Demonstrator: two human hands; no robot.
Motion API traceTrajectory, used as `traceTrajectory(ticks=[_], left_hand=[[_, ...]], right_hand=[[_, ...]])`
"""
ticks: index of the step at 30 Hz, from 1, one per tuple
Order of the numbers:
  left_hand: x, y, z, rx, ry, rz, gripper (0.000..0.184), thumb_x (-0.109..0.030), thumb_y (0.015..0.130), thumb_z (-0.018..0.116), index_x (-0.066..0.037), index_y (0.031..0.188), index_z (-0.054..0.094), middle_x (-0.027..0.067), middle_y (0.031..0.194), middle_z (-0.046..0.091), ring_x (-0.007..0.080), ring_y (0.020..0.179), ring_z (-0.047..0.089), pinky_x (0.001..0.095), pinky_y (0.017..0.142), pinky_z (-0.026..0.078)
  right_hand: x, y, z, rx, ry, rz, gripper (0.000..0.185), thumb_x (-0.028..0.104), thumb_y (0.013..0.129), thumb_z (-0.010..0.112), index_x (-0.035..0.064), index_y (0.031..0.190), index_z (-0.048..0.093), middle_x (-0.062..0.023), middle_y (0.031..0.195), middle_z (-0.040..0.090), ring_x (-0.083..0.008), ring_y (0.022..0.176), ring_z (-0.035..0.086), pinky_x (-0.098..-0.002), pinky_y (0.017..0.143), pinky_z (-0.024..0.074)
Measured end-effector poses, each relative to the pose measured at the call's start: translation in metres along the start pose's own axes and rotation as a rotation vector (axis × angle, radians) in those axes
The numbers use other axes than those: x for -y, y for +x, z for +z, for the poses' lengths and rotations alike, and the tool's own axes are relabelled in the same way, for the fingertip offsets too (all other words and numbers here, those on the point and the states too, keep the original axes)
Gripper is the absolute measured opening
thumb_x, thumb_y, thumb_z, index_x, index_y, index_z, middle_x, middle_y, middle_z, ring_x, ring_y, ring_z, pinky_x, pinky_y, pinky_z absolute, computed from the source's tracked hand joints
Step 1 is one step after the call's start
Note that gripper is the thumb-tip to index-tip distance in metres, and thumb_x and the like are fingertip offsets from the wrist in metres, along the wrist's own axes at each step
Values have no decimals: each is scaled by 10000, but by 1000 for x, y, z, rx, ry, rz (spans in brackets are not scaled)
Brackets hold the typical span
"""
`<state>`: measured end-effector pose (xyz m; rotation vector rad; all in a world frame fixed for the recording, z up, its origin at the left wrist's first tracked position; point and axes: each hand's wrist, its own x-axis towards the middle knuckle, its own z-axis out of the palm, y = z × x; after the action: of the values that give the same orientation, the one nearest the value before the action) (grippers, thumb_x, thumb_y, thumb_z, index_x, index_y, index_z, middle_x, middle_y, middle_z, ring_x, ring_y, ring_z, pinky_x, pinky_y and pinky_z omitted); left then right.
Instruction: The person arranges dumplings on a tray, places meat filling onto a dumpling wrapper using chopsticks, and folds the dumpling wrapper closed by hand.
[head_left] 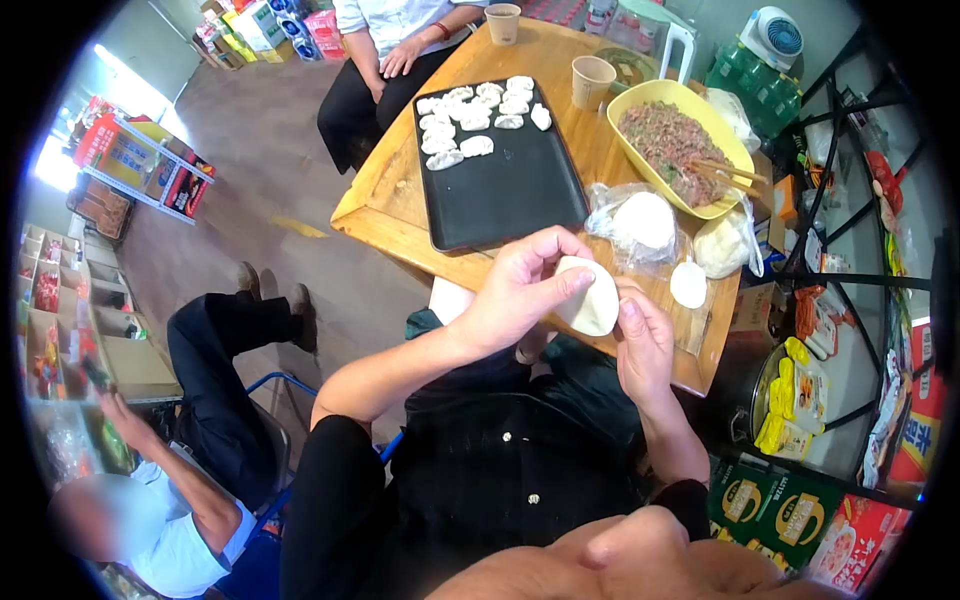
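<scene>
Both my hands hold a round, pale dumpling wrapper (596, 305) above the near edge of the table. My left hand (525, 290) grips its left side, thumb across the front. At its lower right edge, my right hand (645, 335) pinches it between thumb and fingers. Whether filling lies inside cannot be seen. Beyond them a black tray (500, 205) carries several shaped dumplings (470, 115) at its far end. To the right are a stack of wrappers (645, 220) in clear plastic and a single loose wrapper (688, 285). A yellow bowl (735, 140) contains minced filling (665, 140) and chopsticks (725, 172).
Two paper cups (592, 82) stand on the wooden table (385, 190). A plastic bag of dough (722, 245) lies by its right edge. One person (400, 50) sits across; another (180, 510) sits at the lower left. Shelves with packaged goods (800, 390) line the right side.
</scene>
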<state>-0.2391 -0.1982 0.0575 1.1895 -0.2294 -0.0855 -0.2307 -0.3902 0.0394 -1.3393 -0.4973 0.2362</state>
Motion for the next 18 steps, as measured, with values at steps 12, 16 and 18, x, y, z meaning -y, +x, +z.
traceTrajectory(ticks=[12,16,18], left_hand=[[-7,-7,-5,25,-71,-14,148,-159,956,635,-50,1047,594,-3,944,638,53,876,599,221,775,487],[-21,-7,-2,39,25,94,155,-160,959,630,-37,1048,595,-3,954,632,56,888,592,223,783,483],[-30,-9,3,37,55,104,160,-160,955,635,-28,1039,602,0,947,631,58,888,590,225,788,481]], right_hand=[[9,7,28,-42,237,118,278,267,1038,494,13,1054,605,22,868,586,-30,773,522,-189,691,418],[19,12,27,-17,266,79,284,252,1034,480,-2,1075,601,-56,1005,631,-110,927,596,-272,844,476],[25,5,28,-11,235,59,283,248,1035,475,-3,1074,602,-58,1004,634,-109,926,598,-271,840,477]])
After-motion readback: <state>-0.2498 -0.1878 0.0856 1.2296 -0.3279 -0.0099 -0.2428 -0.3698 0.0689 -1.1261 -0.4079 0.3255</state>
